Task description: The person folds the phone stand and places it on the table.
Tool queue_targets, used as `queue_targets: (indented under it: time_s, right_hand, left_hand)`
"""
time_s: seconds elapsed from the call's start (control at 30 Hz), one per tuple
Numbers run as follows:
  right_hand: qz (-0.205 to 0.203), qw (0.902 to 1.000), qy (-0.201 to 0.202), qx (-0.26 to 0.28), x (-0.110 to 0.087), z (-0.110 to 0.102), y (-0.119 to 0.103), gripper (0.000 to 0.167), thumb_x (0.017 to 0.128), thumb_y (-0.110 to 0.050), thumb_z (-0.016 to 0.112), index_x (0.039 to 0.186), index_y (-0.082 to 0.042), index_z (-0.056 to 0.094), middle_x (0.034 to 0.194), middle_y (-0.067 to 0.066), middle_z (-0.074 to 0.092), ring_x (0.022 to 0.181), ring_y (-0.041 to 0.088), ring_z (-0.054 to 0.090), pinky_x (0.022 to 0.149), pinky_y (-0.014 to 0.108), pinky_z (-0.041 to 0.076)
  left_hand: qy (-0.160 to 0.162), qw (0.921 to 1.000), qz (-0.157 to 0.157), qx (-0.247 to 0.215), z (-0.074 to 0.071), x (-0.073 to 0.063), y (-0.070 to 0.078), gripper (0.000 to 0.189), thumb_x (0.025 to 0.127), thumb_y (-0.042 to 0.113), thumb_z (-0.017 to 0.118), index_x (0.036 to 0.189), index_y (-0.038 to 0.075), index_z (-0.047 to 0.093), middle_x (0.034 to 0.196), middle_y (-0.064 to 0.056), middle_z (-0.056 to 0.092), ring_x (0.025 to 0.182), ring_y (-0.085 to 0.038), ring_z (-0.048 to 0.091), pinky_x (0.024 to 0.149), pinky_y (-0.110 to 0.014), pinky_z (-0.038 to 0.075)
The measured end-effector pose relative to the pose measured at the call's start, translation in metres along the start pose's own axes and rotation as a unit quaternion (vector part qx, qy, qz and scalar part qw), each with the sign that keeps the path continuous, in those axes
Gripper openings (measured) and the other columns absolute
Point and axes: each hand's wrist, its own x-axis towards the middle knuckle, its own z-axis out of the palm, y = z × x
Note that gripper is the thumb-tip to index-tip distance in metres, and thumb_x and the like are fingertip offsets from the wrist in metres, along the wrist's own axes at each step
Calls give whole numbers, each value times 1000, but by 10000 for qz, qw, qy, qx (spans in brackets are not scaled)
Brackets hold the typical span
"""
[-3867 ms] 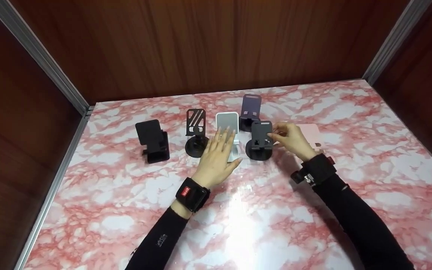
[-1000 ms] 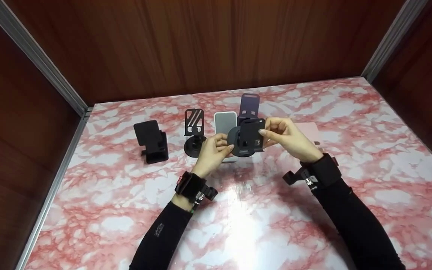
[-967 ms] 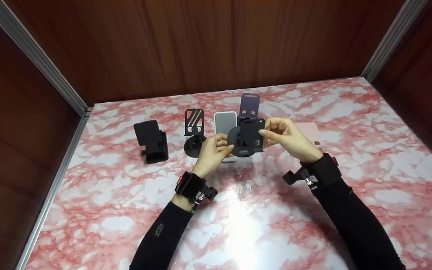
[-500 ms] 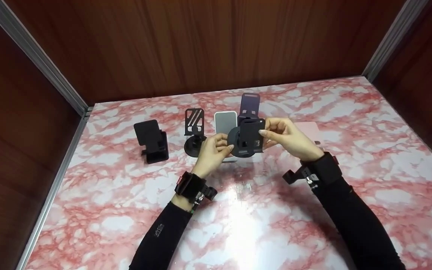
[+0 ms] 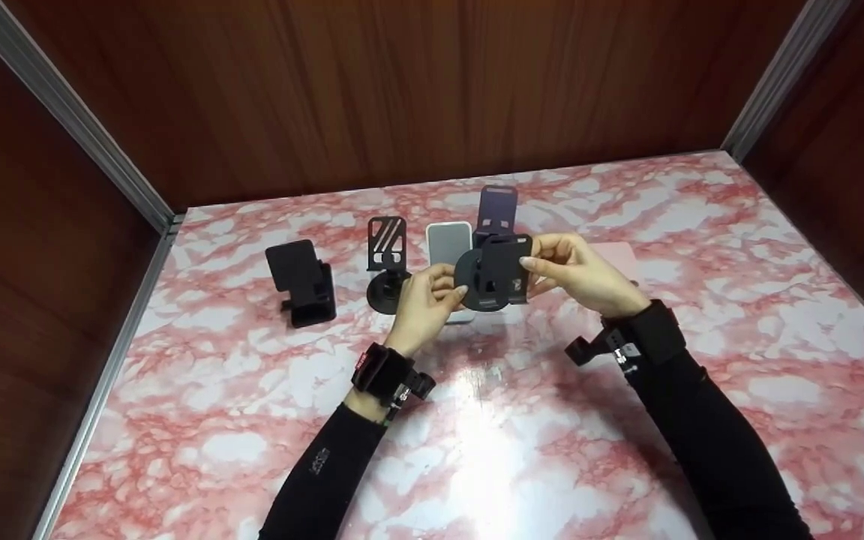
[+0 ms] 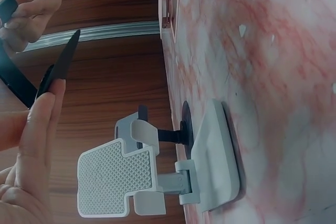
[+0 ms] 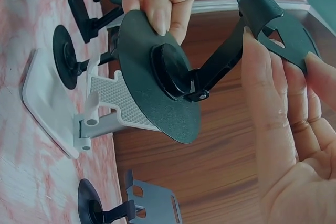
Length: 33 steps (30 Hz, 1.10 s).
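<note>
A dark phone stand (image 5: 505,270) with a round base is held up off the table between both hands. My left hand (image 5: 424,304) pinches the rim of its disc base (image 7: 147,77), thumb on the underside in the right wrist view. My right hand (image 5: 586,274) grips the edge of its slotted plate, thumb in front and fingers behind. In the right wrist view a hinged arm joins base and plate. Just behind the left hand stands a white phone stand (image 5: 450,244) with a grey pad, partly hidden. A purple phone stand (image 5: 497,206) rises behind the held one.
A black phone stand with diagonal slots (image 5: 387,240) is left of the white one. Farther left stands a solid black phone stand (image 5: 297,277). A pink phone stand (image 5: 616,259) is partly hidden behind the right hand. Wooden panels (image 5: 432,90) border the marbled table (image 5: 214,450).
Earlier the dark stand stood on the table, touched by the right hand, with the left hand before the white stand. Both hands then raised it; over the last second they barely move.
</note>
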Motion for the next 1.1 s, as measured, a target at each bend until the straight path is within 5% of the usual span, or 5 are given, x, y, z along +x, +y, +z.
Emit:
queue_targets:
  time_s: [0.47, 1.1]
  right_hand:
    - [248, 9995, 0, 197, 1, 2, -4, 8, 92, -4, 53, 87, -3, 60, 85, 6, 68, 76, 17, 66, 68, 34, 59]
    - [520, 9980, -230, 258, 1, 3, -8, 10, 92, -6, 53, 83, -3, 55, 79, 3, 64, 70, 14, 65, 65, 32, 59]
  left_hand:
    - [296, 9910, 740, 1077, -4, 0, 1, 17, 83, 4, 64, 99, 1, 63, 87, -12, 72, 78, -17, 69, 70, -16, 55]
    - [396, 9877, 1147, 984, -4, -3, 2, 19, 85, 5, 62, 104, -1, 62, 98, -17, 70, 87, -20, 69, 77, -16, 55]
